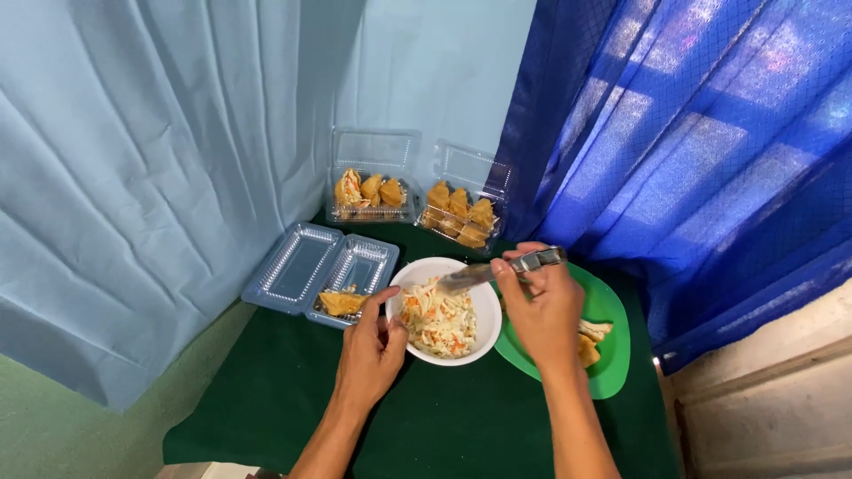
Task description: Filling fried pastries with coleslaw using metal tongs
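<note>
We scoop filling: right hand (546, 306) grips the spoon (497, 270), left hand (373, 346), seemingly closed, steadies the bowl (441, 310); next needs a careful lift.

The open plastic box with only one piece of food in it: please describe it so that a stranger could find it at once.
On the dark green tablecloth, look left of the white bowl, near the left hand. There lies the open clear box, lid flat beside its tray. Unlike the two filled boxes by the curtains, it holds a single fried piece.
</note>
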